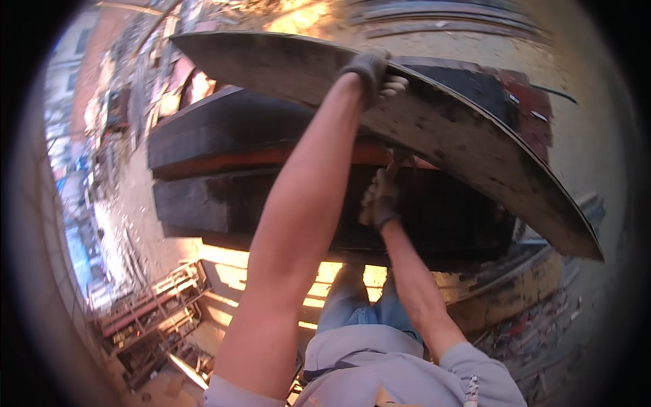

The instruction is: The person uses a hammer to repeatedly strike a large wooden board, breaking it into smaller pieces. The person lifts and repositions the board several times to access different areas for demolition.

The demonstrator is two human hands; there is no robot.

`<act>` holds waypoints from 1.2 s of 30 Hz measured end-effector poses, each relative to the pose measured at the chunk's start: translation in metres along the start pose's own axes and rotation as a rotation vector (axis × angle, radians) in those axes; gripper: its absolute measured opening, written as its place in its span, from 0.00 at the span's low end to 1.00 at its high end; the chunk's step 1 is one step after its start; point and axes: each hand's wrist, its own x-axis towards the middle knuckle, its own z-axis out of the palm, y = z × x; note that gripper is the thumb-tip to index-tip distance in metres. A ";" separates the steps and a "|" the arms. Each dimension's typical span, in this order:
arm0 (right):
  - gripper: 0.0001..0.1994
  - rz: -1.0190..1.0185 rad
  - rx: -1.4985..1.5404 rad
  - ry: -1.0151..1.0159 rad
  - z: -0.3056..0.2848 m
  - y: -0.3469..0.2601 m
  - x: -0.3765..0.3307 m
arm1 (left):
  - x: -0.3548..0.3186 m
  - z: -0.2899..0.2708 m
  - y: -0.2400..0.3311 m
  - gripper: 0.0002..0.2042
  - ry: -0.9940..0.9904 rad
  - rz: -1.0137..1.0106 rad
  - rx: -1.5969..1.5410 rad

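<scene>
A long, wide, flat board (475,142) with a worn grey-brown face is tilted up on edge in front of me, running from upper left to lower right. My left hand (371,76), in a grey work glove, grips its upper edge near the middle, the arm stretched out. Lower down, my gloved right hand (382,198) is wrapped round the handle of a hammer (399,161), its dark head close to the board's lower edge. Whether the head touches the board I cannot tell. Behind and below are dark, box-like panels (224,136) with a reddish strip (251,160) between them.
A rusty metal rack (152,308) stands at the lower left. Stacked long bars (447,17) lie at the far side. Scrap and debris (536,346) cover the ground at the lower right, beside a curved wooden piece (508,292). Clutter lines the left.
</scene>
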 end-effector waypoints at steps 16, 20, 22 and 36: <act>0.22 0.272 0.104 0.125 -0.275 0.052 -0.163 | -0.145 -0.051 -0.176 0.26 0.042 -0.088 -0.094; 0.22 0.110 0.298 0.296 -0.409 0.070 -0.199 | -0.188 -0.093 -0.306 0.24 0.184 -0.108 -0.236; 0.22 0.089 0.294 0.370 -0.447 0.075 -0.218 | -0.191 -0.117 -0.371 0.23 0.069 -0.121 -0.346; 0.24 -0.225 -0.496 0.384 -0.183 0.199 -0.283 | -0.254 -0.311 -0.574 0.10 -0.210 0.061 -0.893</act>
